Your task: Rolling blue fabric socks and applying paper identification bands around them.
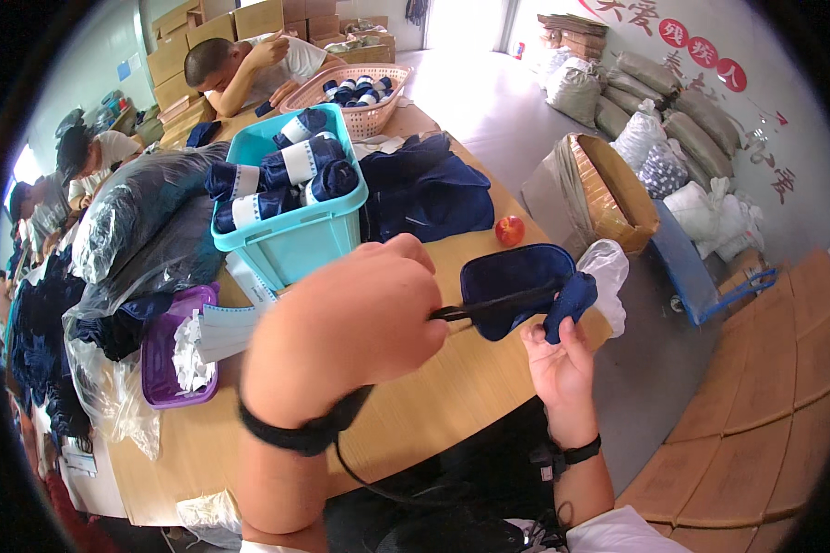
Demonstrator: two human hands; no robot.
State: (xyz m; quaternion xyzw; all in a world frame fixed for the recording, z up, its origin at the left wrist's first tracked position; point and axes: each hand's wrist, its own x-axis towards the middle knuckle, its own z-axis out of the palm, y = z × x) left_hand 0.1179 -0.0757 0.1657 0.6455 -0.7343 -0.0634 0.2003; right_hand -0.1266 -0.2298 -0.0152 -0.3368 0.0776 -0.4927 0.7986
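Observation:
My left hand (pixel 350 304) is closed in a fist, raised over the middle of the table. A thin dark strip (pixel 489 307) comes out of it and stretches right to a small navy fabric roll (pixel 574 300). My right hand (pixel 563 364) grips that roll from below with thumb and fingers. Beneath the strip lies a dark blue tray (pixel 478 272) at the table's right edge. To the left stands a turquoise bin (pixel 290 249) heaped with navy rolls (pixel 300 161) in white paper bands. Behind the tray is a spread of navy fabric (pixel 433 198).
A red round fruit (pixel 510 230) sits by the tray; a clear plastic bag (pixel 607 281) hangs beside it. At left are a purple tray (pixel 152 364) of paper scraps and plastic-wrapped bundles (pixel 138 217). Beyond are a pink basket (pixel 373 115), an open carton (pixel 618 198) and co-workers.

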